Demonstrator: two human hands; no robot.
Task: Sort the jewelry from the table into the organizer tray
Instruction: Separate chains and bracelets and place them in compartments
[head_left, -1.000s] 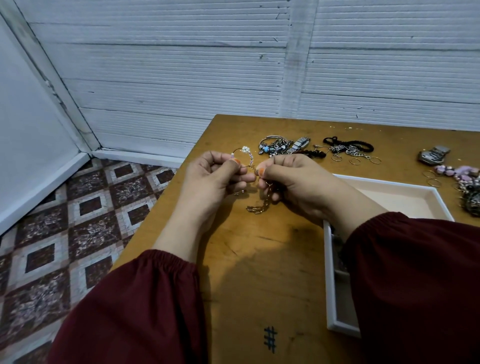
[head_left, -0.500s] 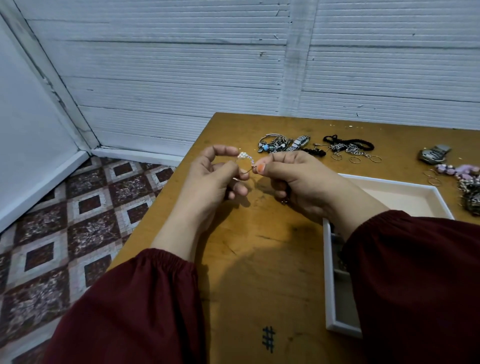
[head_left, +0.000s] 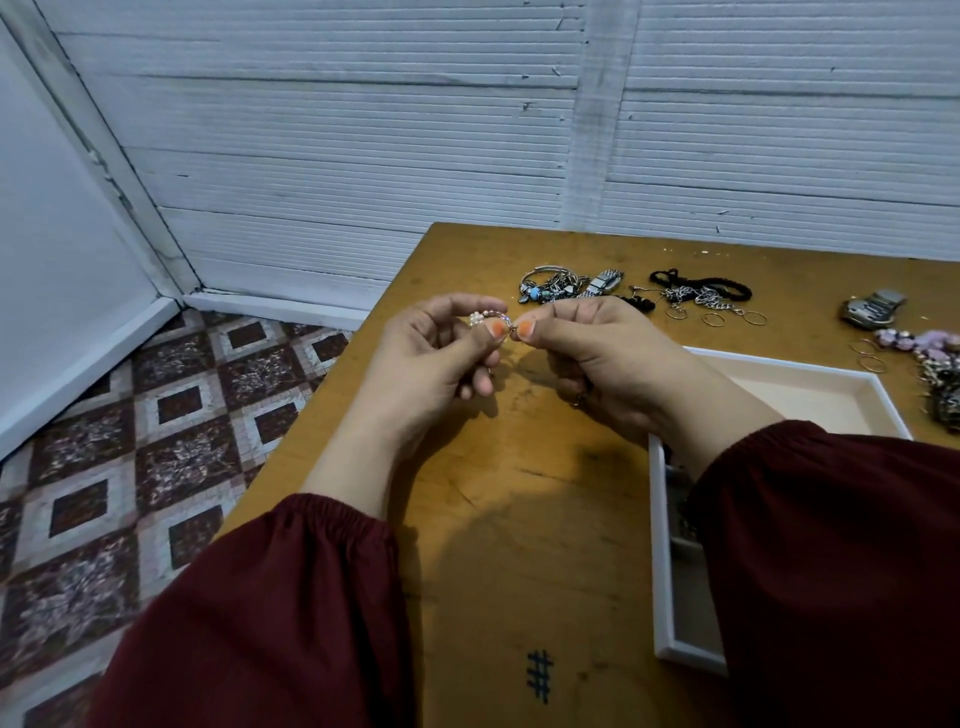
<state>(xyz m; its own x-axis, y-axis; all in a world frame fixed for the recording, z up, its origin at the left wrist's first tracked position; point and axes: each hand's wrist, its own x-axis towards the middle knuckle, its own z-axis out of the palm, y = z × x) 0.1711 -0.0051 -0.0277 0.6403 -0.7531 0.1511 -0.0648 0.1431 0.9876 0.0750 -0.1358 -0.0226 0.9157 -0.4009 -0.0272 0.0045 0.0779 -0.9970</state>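
Pearl-beaded hoop (head_left: 482, 318) held above the counter (head_left: 519, 519), tray off to the right.
The left hand (head_left: 431, 364) is closed on the hoop's beaded end, which is pinched under the thumb; the right hand (head_left: 597, 353) is pinched on the other end, the thumbnails almost touching. The hoop is stretched across, left to right, between the two grips. The organizer tray (head_left: 657, 561) lies right of both hands and nearer the body, so the right hand is judged the nearer for the drop.

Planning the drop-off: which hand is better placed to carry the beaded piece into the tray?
Probably the right hand: the organizer tray lies on its side, under its forearm. Both hands pinch the beaded piece; the left hand would have to cross over.
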